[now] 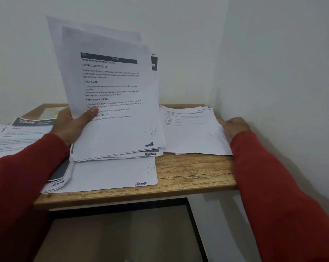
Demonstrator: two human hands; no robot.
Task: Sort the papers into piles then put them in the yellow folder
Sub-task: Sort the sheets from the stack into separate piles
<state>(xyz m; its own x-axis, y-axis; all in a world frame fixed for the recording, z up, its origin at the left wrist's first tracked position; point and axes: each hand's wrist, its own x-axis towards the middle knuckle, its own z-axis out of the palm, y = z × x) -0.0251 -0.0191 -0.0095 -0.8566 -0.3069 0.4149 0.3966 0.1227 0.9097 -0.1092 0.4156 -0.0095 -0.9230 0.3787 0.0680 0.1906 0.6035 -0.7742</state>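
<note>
The left hand (73,125) grips a sheaf of printed papers (112,95), thumb pressed on the front sheet and fingers curled behind, holding it tilted upright above the wooden counter (194,173). The sheets are thin, white and rectangular, fanned unevenly at the bottom corner, with a dark header bar, black text and a circled pencil mark.

Beneath the sheaf, a flat pile of papers (114,176) lies on the counter's grained, brown top, near its front edge. To the sheaf's right, another pile (194,133) lies flat; the right hand (235,125) rests at that pile's far edge by the wall, fingers bent against the sheets, though whether it pinches them I cannot tell.

Left of the sheaf lie more loose sheets (12,137). Behind the left hand, a glossy yellowish folder (50,112) lies flat on the counter, partly covered.
</note>
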